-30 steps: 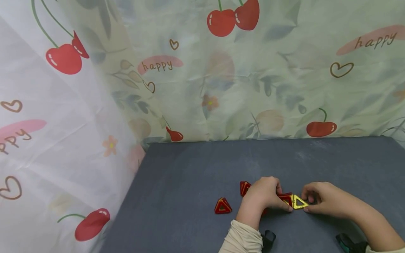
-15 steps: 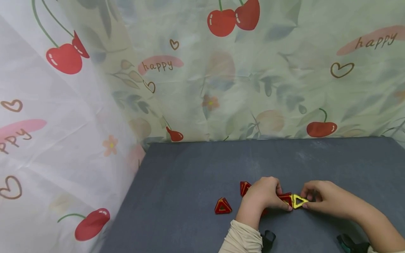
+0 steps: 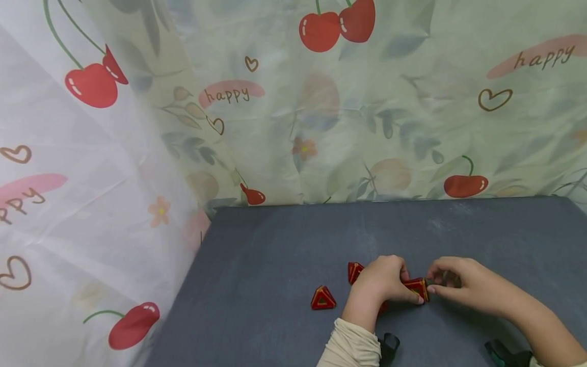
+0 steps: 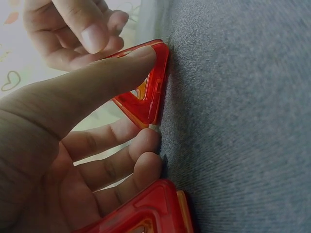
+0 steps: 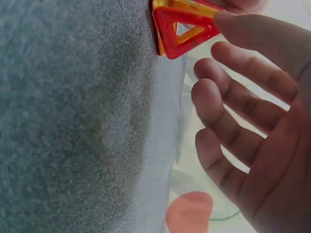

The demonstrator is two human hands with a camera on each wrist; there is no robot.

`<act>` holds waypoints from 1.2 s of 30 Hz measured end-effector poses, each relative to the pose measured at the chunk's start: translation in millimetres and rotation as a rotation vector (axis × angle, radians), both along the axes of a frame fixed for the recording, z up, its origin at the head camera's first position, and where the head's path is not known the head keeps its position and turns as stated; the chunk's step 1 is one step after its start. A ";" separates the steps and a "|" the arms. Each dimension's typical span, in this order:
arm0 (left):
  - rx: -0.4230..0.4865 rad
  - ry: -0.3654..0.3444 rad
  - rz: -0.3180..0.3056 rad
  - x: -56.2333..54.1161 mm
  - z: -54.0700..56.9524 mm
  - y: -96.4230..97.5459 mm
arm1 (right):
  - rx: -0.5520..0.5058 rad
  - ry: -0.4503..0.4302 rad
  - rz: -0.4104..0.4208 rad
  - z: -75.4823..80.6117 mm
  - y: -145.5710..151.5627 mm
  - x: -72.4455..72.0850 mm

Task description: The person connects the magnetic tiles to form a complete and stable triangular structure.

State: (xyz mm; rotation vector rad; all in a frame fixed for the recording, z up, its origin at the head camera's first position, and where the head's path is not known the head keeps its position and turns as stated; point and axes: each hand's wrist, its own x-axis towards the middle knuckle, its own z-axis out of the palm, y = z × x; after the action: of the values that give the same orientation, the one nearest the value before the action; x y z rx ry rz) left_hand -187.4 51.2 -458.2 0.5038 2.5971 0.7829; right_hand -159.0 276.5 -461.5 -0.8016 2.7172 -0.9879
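Note:
In the head view my left hand (image 3: 380,279) pinches a red triangular magnetic tile piece (image 3: 417,288) against the dark table. Its thumb lies across the red face in the left wrist view, fingers behind. My right hand (image 3: 463,280) is at the piece's right side; in the right wrist view its thumb (image 5: 243,26) touches a corner, and the other fingers spread loosely below, apart from it. Yellow tile (image 5: 204,7) parts show behind the red frame there. A second red magnetic tile piece (image 4: 146,208) stands by the left palm, mostly hidden by the hand in the head view.
A red tile pyramid (image 3: 323,298) stands left of my left hand, and another red piece (image 3: 354,272) is partly hidden behind that wrist. The grey tabletop (image 3: 275,244) ends at a cherry-printed cloth (image 3: 321,127). Black straps circle both wrists.
The yellow tile that lay out to the right has folded up against the red piece. My right hand has moved a little left and up; the left hand has stayed put.

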 end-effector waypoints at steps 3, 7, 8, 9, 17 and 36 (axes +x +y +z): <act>0.001 0.005 0.000 -0.1 -0.1 0.1 | -0.017 0.031 0.006 0.7 -0.5 0.5; -0.001 0.010 -0.002 -0.4 -0.4 0.1 | -0.038 0.052 0.023 0.2 -1.1 0.5; -0.002 0.010 -0.004 -0.5 -0.4 0.1 | -0.040 0.053 0.026 0.1 -1.3 0.3; -0.002 0.011 -0.004 -0.7 -0.5 0.1 | -0.044 0.055 0.028 -0.2 -1.4 0.1; -0.002 0.005 0.002 -0.8 -0.1 1.0 | -0.054 0.078 0.041 -4.6 -4.3 -1.6; -0.024 0.010 0.013 1.5 0.0 3.6 | -0.018 -0.069 -0.017 -1.5 -7.6 -1.4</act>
State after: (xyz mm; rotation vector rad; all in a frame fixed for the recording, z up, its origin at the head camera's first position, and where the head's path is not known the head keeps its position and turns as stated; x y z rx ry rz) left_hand -185.9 54.8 -458.2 0.4847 2.6180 0.7543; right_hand -160.4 268.9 -463.0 -0.7346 2.6641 -1.0258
